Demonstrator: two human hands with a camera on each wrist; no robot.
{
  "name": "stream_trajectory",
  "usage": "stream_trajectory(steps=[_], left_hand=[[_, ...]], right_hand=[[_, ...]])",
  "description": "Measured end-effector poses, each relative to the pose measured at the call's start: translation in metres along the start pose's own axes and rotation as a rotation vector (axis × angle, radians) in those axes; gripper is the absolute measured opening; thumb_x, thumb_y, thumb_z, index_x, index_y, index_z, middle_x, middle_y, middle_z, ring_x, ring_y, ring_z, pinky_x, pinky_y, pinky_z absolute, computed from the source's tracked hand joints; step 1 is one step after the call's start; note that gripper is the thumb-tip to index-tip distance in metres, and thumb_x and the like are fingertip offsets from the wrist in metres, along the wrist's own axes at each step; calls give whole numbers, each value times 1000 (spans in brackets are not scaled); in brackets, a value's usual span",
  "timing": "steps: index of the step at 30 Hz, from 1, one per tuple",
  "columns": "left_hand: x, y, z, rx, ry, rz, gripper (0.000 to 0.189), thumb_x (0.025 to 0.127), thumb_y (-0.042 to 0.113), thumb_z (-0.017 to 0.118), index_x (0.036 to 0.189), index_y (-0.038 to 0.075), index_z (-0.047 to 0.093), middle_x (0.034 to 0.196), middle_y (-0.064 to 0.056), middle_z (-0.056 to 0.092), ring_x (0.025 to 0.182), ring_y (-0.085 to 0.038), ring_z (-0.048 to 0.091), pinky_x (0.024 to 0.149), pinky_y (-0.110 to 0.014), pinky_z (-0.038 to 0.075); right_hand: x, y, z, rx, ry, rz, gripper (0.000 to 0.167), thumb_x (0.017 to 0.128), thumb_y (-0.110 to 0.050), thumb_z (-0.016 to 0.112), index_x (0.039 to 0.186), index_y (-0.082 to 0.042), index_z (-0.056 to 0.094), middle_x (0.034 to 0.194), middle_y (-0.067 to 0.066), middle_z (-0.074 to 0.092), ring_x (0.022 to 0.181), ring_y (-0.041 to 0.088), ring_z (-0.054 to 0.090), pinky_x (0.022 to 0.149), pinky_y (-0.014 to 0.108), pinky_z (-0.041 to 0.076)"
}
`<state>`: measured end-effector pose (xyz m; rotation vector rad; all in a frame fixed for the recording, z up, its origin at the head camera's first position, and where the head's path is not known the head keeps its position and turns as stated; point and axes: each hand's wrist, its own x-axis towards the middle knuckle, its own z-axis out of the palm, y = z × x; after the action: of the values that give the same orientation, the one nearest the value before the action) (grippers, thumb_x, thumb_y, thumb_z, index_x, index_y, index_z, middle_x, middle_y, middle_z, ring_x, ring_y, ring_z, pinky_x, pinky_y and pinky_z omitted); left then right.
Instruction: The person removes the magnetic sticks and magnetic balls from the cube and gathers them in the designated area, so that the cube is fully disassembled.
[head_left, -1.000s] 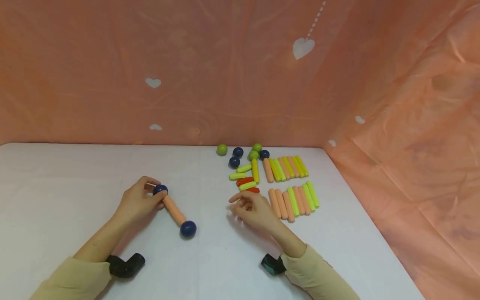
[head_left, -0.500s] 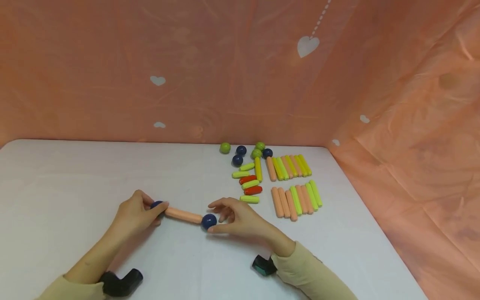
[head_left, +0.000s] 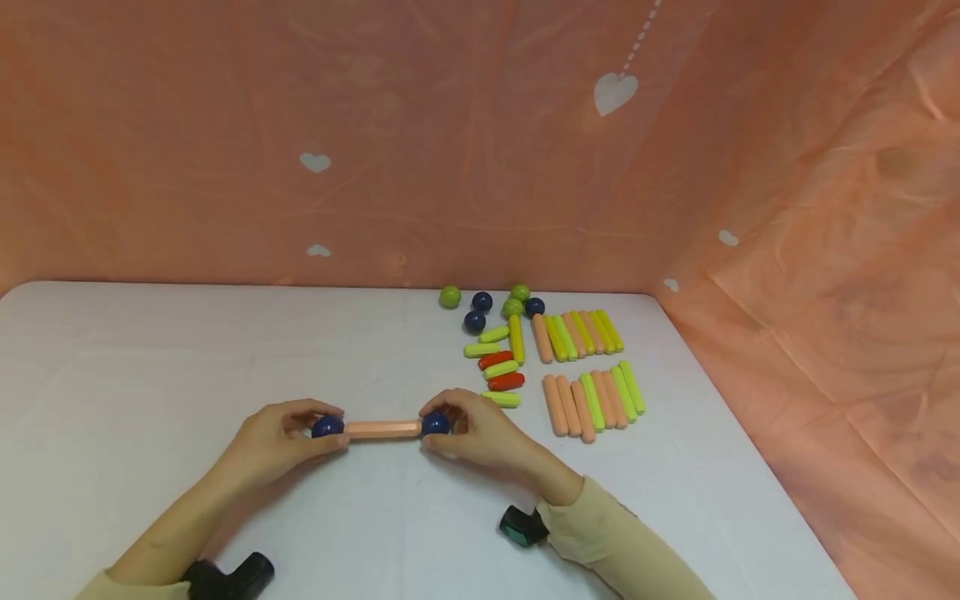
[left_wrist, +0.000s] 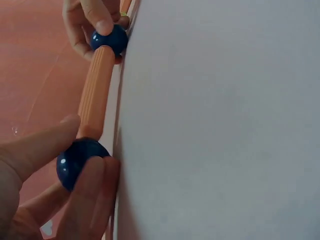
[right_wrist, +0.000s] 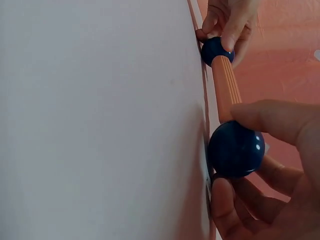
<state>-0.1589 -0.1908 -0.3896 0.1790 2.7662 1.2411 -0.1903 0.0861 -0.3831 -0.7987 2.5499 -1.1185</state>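
Between my hands, an orange rod (head_left: 383, 429) with a dark blue ball at each end lies crosswise, level with the white table. My left hand (head_left: 273, 442) pinches the left blue ball (head_left: 327, 427) between thumb and fingers. At the other end, the right blue ball (head_left: 435, 423) is held by my right hand (head_left: 487, 429). The left wrist view shows the ridged orange rod (left_wrist: 96, 92) touching both balls, the near blue ball (left_wrist: 80, 159) partly covered by fingers. In the right wrist view, thumb and fingers surround the near blue ball (right_wrist: 236, 149).
Loose green balls (head_left: 450, 297) and blue balls (head_left: 475, 322) sit near the table's back edge. Short green and red rods (head_left: 506, 381) lie just beyond my right hand. Two rows of longer rods (head_left: 592, 400) lie to the right. A pink curtain (head_left: 450, 150) hangs behind the white table (head_left: 187, 350).
The rod with its balls has swung from slanting to lying straight across. My right hand has come left from beside the short rods and taken hold of the right ball.
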Motion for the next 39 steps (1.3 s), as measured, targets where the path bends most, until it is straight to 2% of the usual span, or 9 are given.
stream_trajectory(steps=[4, 10, 21, 25, 29, 32, 39], left_hand=[[-1, -1, 2, -32, -13, -1, 45, 80, 40, 76, 113, 11, 69, 104, -10, 66, 79, -16, 54, 63, -27, 38], [-1, 1, 4, -26, -8, -23, 42, 81, 41, 75, 110, 12, 69, 96, -5, 66, 86, -19, 54, 66, -26, 38], [1, 2, 2, -19, -3, -31, 40, 82, 39, 74, 109, 11, 69, 96, -7, 67, 92, -23, 56, 67, -27, 38], [1, 1, 2, -22, -8, -30, 40, 82, 38, 74, 109, 10, 69, 95, -6, 67, 93, -23, 56, 68, -28, 38], [2, 0, 1, -26, -11, -29, 40, 82, 38, 74, 110, 9, 69, 96, -7, 67, 94, -24, 56, 68, -29, 38], [2, 0, 2, -24, -12, -30, 40, 82, 38, 74, 110, 10, 69, 97, -7, 67, 95, -24, 56, 68, -29, 38], [2, -1, 2, -31, -15, -16, 41, 82, 39, 74, 110, 9, 69, 100, -8, 65, 93, -23, 55, 67, -28, 38]], right_hand=[[4, 1, 1, -22, -9, -6, 25, 86, -21, 72, 110, -15, 66, 100, -1, 60, 85, 14, 49, 68, 19, 42], [9, 1, 0, -31, -24, 21, 20, 89, -24, 69, 107, -15, 68, 97, 1, 56, 89, 14, 48, 72, 22, 41], [12, -1, 0, -50, -31, 20, 21, 90, -23, 67, 108, -15, 70, 93, 0, 54, 83, 13, 45, 67, 20, 36], [12, -1, 0, -62, -23, 15, 19, 90, -20, 67, 108, -14, 71, 93, 1, 54, 84, 12, 45, 69, 21, 36], [13, 0, -1, -45, 4, 50, 21, 90, -23, 68, 110, -17, 71, 98, 0, 56, 87, 13, 47, 72, 22, 41], [15, 0, -5, 8, 37, 98, 26, 89, -26, 70, 113, -18, 70, 104, 0, 60, 88, 14, 51, 73, 22, 45], [32, -2, -22, 86, 147, 153, 32, 88, -22, 69, 119, -12, 65, 113, 4, 64, 97, 18, 57, 85, 29, 51]])
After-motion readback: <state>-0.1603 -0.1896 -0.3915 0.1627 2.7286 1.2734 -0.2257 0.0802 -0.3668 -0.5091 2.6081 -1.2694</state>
